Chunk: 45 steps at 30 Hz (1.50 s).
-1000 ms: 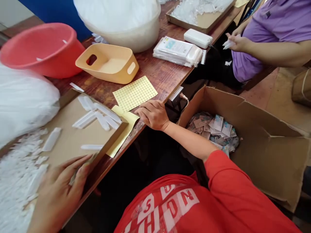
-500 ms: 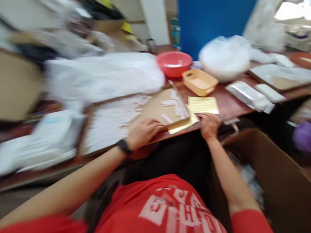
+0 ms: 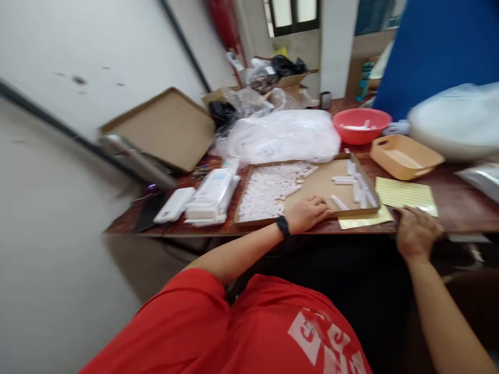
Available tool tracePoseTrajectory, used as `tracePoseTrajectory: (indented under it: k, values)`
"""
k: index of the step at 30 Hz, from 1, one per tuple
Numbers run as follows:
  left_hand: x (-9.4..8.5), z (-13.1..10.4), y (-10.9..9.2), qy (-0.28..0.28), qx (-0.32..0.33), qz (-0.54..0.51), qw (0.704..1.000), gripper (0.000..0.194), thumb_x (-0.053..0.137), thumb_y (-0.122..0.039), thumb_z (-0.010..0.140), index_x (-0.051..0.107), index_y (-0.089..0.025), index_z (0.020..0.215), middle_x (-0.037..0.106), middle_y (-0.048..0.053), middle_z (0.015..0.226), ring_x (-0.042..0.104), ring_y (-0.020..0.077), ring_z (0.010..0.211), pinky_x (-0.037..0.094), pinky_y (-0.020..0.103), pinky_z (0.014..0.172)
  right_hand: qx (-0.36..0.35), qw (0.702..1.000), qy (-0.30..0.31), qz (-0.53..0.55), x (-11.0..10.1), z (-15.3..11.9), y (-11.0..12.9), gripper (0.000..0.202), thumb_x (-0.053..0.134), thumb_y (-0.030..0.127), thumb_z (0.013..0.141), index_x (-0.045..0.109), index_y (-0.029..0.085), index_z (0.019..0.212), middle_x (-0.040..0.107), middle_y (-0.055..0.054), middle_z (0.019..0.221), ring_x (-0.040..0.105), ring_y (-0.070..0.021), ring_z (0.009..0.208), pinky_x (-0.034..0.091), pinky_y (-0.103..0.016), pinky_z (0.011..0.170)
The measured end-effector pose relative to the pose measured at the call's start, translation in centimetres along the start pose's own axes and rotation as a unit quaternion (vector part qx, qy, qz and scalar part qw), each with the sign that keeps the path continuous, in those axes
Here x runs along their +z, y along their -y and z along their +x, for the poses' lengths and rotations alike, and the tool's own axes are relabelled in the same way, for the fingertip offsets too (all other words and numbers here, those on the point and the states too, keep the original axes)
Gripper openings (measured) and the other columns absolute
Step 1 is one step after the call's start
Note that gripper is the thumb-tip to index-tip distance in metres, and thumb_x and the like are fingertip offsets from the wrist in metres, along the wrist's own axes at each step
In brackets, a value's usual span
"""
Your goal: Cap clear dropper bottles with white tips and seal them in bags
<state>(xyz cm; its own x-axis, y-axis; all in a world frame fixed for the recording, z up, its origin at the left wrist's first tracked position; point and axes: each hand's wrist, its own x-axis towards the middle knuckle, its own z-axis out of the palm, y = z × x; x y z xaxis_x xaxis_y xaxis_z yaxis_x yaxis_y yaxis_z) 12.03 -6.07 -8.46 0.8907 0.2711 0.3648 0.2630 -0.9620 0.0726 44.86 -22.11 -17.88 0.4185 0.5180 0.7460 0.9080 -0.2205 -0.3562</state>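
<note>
My left hand [image 3: 307,214], with a black watch on its wrist, rests on the front edge of a shallow cardboard tray [image 3: 317,191], fingers stretched out and holding nothing. Small white pieces [image 3: 268,189] fill the tray's left half; several white strips [image 3: 360,187] lie at its right. My right hand [image 3: 419,231] lies on the table's front edge, fingers laid out at the near side of a yellow lined sheet [image 3: 407,195]. Its fingers are somewhat blurred. Another yellow sheet [image 3: 366,220] sticks out from under the tray's front right corner.
Behind the tray lies a big white plastic bag [image 3: 284,135]. A red bowl [image 3: 360,124] and an orange basket [image 3: 405,156] stand at back right, near a large white bundle [image 3: 456,122]. White packs [image 3: 212,195] and a white power bank-like block [image 3: 174,204] lie left. A cardboard lid [image 3: 163,127] leans on the wall.
The camera view has swung left, so the table's left end and the wall now show. Both hands stay at about the same places by the tray and the yellow sheet.
</note>
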Motion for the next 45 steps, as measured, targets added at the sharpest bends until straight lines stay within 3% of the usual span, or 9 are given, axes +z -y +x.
tracePoseTrajectory:
  k: [5, 10, 15, 20, 27, 30, 35, 40, 45]
  values:
    - [0.6, 0.0, 1.2, -0.025, 0.017, -0.004, 1.0, 0.024, 0.057, -0.033, 0.111, 0.073, -0.015, 0.116, 0.075, 0.008, 0.115, 0.071, 0.0217, 0.104, 0.06, 0.042, 0.095, 0.013, 0.998, 0.036, -0.049, -0.4, 0.0, 1.2, 0.042, 0.039, 0.032, 0.109, 0.078, 0.025, 0.119, 0.079, -0.009, 0.127, 0.061, -0.0275, 0.133, 0.038, -0.051, 0.114]
    - [0.3, 0.0, 1.1, -0.01, 0.016, -0.001, 1.0, 0.044, 0.04, -0.042, 0.116, 0.076, -0.018, 0.116, 0.077, 0.012, 0.117, 0.069, 0.0253, 0.105, 0.058, 0.041, 0.096, 0.027, 0.996, 0.07, -0.055, -1.0, 0.2, 2.1, 0.032, 0.048, 0.029, 0.11, 0.076, 0.022, 0.124, 0.076, -0.009, 0.133, 0.06, -0.028, 0.137, 0.037, -0.054, 0.118]
    - [-0.4, 0.0, 1.3, 0.013, 0.021, 0.01, 1.0, 0.048, 0.035, -0.041, 0.115, 0.077, -0.018, 0.119, 0.078, 0.014, 0.121, 0.069, 0.03, 0.107, 0.058, 0.047, 0.096, 0.043, 0.992, 0.109, -0.052, -1.3, 0.6, 2.6, 0.041, 0.039, 0.027, 0.113, 0.077, 0.027, 0.128, 0.075, -0.008, 0.14, 0.056, -0.027, 0.144, 0.032, -0.051, 0.12]
    - [-1.0, -0.7, -0.5, -0.012, 0.039, 0.029, 0.999, 0.042, 0.037, -0.031, 0.112, 0.073, -0.019, 0.131, 0.074, 0.017, 0.131, 0.07, 0.0352, 0.117, 0.057, 0.055, 0.102, 0.056, 0.988, 0.135, -0.054, -1.8, 1.0, 3.4, 0.037, 0.043, 0.031, 0.114, 0.077, 0.03, 0.128, 0.075, -0.002, 0.142, 0.056, -0.0232, 0.144, 0.033, -0.044, 0.12]
    - [2.2, -0.3, -3.9, 0.021, 0.23, 0.004, 0.973, 0.042, 0.047, -0.018, 0.109, 0.07, -0.024, 0.143, 0.061, 0.015, 0.16, 0.059, 0.0314, 0.148, 0.048, 0.051, 0.124, 0.068, 0.988, 0.138, -0.036, -2.4, 1.3, 4.0, 0.036, 0.043, 0.031, 0.115, 0.076, 0.027, 0.13, 0.075, -0.001, 0.144, 0.054, -0.0212, 0.147, 0.03, -0.042, 0.123]
    - [4.0, 1.1, -2.8, 0.057, 0.223, 0.01, 0.973, 0.047, 0.045, -0.015, 0.108, 0.068, -0.02, 0.148, 0.05, 0.019, 0.169, 0.048, 0.0352, 0.157, 0.046, 0.055, 0.125, 0.067, 0.987, 0.143, -0.024, -2.6, 1.3, 4.1, 0.037, 0.041, 0.031, 0.116, 0.075, 0.026, 0.131, 0.074, -0.002, 0.145, 0.053, -0.0222, 0.148, 0.029, -0.043, 0.123]
    - [4.7, 1.7, -1.0, 0.096, 0.221, 0.009, 0.97, 0.058, 0.039, -0.003, 0.102, 0.067, -0.023, 0.149, 0.042, 0.016, 0.174, 0.049, 0.0338, 0.157, 0.051, 0.052, 0.121, 0.059, 0.987, 0.148, -0.009, -2.5, 1.3, 4.0, 0.039, 0.04, 0.032, 0.116, 0.074, 0.026, 0.132, 0.073, -0.003, 0.146, 0.053, -0.0224, 0.147, 0.03, -0.044, 0.123]
    - [3.8, 1.9, -2.0, 0.126, 0.21, -0.007, 0.97, 0.068, 0.036, 0.001, 0.099, 0.06, -0.025, 0.157, 0.033, 0.012, 0.178, 0.034, 0.0309, 0.165, 0.044, 0.054, 0.127, 0.068, 0.986, 0.15, -0.007, -2.3, 1.4, 3.7, 0.04, 0.038, 0.034, 0.117, 0.075, 0.026, 0.132, 0.073, -0.003, 0.145, 0.052, -0.0227, 0.147, 0.028, -0.044, 0.123]
    - [3.2, 2.3, -3.4, 0.121, 0.176, 0.001, 0.977, 0.065, 0.028, -0.007, 0.105, 0.042, -0.01, 0.168, 0.042, 0.021, 0.172, 0.039, 0.0308, 0.163, 0.042, 0.054, 0.128, 0.058, 0.986, 0.159, 0.003, -2.5, 1.5, 3.5, 0.042, 0.036, 0.036, 0.117, 0.075, 0.027, 0.13, 0.073, -0.003, 0.145, 0.054, -0.0226, 0.145, 0.032, -0.044, 0.12]
